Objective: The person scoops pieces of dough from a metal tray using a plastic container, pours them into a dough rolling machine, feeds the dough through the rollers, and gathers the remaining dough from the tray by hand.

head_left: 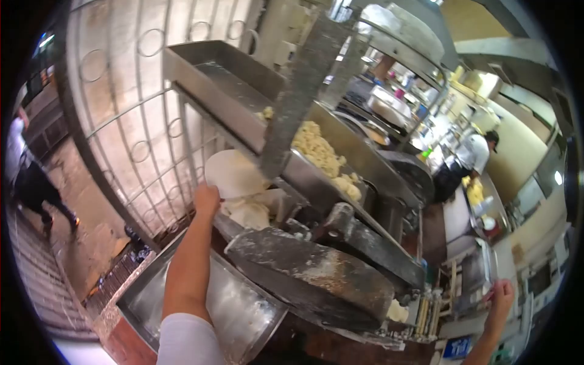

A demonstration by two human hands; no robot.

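My left hand is closed at the near edge of a round, flat, pale disc, beside a worn metal machine. Below the disc lie folds of pale dough. Lumpy yellowish dough fills part of the long metal trough above. My right hand is raised at the lower right, away from the machine, with its fingers curled; whether they hold anything is too small to tell.
A metal tray lies under my left arm. A barred gate stands at the left, with a person beyond it. Another person bends over a counter at the right. An upright metal post crosses the trough.
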